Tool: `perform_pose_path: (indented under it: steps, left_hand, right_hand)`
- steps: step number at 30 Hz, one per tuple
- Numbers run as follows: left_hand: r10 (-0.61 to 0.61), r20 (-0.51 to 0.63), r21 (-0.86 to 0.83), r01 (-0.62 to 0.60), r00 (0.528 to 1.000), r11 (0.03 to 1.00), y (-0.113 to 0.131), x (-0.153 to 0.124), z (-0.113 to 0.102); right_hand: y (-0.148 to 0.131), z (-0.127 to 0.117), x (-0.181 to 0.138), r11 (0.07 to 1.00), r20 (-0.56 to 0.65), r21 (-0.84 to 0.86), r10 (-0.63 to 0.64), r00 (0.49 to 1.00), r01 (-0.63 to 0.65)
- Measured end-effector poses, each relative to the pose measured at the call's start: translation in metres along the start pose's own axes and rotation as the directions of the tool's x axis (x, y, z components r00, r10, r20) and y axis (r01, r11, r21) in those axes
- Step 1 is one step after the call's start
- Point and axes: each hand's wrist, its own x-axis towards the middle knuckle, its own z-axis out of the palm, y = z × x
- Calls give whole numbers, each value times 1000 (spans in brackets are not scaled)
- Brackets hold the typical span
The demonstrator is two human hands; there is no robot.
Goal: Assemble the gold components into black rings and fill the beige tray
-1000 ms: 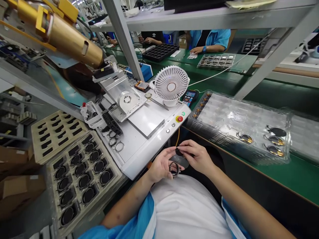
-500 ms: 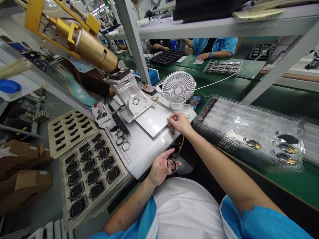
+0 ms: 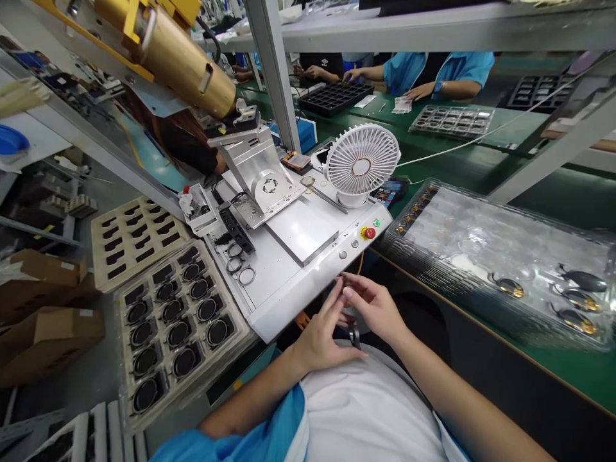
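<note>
My left hand point(image 3: 323, 333) and my right hand point(image 3: 373, 305) meet close in front of my chest, just below the front edge of the white machine base point(image 3: 283, 282). The left hand's fingers curl round a small dark ring-shaped part point(image 3: 355, 335), which shows edge-on between the two hands. The right hand's fingertips pinch at the same spot, touching the left fingertips. Three loose metal rings point(image 3: 238, 263) lie on the machine base. A tray point(image 3: 178, 327) of several round black parts sits to my left.
A white desk fan point(image 3: 360, 163) stands on the machine, by a red stop button point(image 3: 369, 232). A gold cylinder point(image 3: 187, 64) hangs over the fixture. Clear blister trays point(image 3: 505, 250) with a few dark parts lie right on the green bench. Other people work across it.
My right hand has come back from the machine's front panel to my left hand. The ring has turned from lying face-up in the left palm to edge-on between both hands.
</note>
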Motion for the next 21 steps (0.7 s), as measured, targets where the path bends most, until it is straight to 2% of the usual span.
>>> perform_pose_path:
  steps: [2,4,6,8,12,14,16,19,21]
  left_hand:
    - [20,118,112,-33,993,993,-1,9,4]
    - [98,183,69,-113,978,991,-3,15,5]
    - [183,154,-77,-173,971,982,-4,19,5]
    - [195,76,-211,-175,978,962,-3,21,3]
    - [176,29,-283,-161,984,946,0,21,1]
    - [207,42,-208,-194,977,959,-1,20,0]
    - [251,79,-57,-247,965,967,-2,19,-2]
    - [293,169,213,-325,941,922,-4,18,-5]
    - [298,215,288,-351,930,891,-5,17,-8]
  right_hand:
    - [-4,-3,-3,998,-64,54,10,998,-7]
    - [-12,-10,-1,994,-101,104,28,995,-18]
    - [-22,-19,1,989,-91,147,39,995,-26]
    - [-29,-25,0,989,-64,144,46,997,-36]
    - [-34,-27,-6,998,-83,48,56,995,-52]
    - [-34,-26,-7,996,-98,34,81,992,-78]
    - [-32,-26,-6,991,-73,53,124,990,-120]
    - [-31,-28,-5,980,8,101,170,985,-170]
    - [-29,-29,-5,973,24,132,187,982,-189]
